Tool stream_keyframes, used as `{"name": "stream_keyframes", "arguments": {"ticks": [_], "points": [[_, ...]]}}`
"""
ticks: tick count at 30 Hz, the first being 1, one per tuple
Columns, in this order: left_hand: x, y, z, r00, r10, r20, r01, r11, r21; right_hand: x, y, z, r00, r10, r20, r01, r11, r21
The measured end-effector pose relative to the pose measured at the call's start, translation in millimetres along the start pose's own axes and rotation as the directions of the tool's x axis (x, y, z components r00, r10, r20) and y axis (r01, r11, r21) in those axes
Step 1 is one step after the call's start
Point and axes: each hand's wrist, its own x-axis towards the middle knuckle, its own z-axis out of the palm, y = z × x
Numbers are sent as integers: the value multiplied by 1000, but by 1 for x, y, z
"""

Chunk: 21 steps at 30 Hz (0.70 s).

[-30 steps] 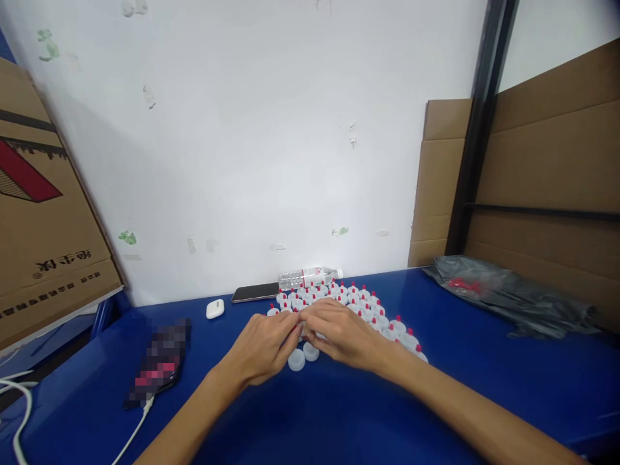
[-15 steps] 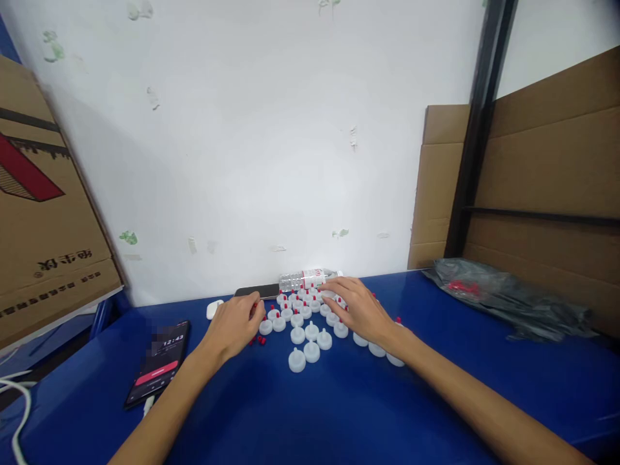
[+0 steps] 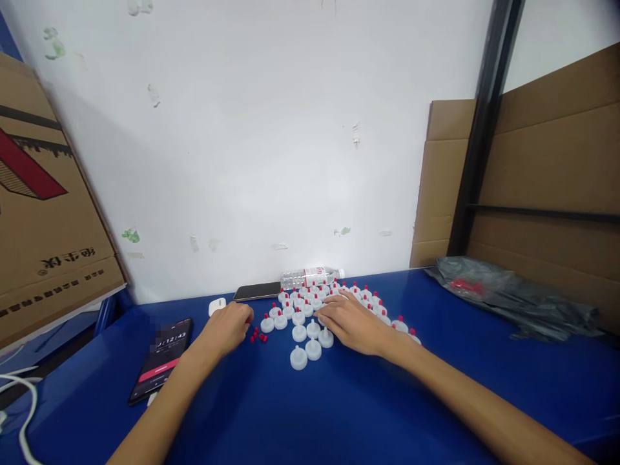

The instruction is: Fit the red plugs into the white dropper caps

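Five white caps with bare spouts (image 3: 299, 358) stand on the blue table (image 3: 310, 420), on the near side of the clear bottle (image 3: 310, 278), which lies on its side along the wall (image 3: 271, 142). Many more white caps with red tips (image 3: 267, 325) crowd together between these and the bottle, spreading toward its right as well. Several loose red tips (image 3: 263, 337) lie in a small cluster, nearer than the bottle and off to its left.

Left of the bottle and nearer, the left hand (image 3: 227, 326) is curled just beside that cluster; its fingertips are hidden, so I cannot tell whether it grasps anything. The right hand (image 3: 351, 323), nearer than the bottle's capped end, has its fingers loosely bent over the crowd; whether they grip a cap I cannot tell.

A dark phone (image 3: 256, 292) lies just left of the bottle, with a small white case (image 3: 216, 305) farther left. Nearer and well left of the bottle is a lit phone (image 3: 159, 352). Well to the bottle's right sits a crumpled grey bag (image 3: 526, 297).
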Motion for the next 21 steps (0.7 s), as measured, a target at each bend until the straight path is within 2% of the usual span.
{"name": "stream_keyframes", "arguments": {"ticks": [13,21], "points": [[-1,10,-5,997,7,77,-4,999,-46,1,-7,-6,999,22,40,-22,1000,-6],[-4,17,-9,999,32,-16,-32,999,28,1,-8,-6,1000,17,20,-17,1000,-15]]}}
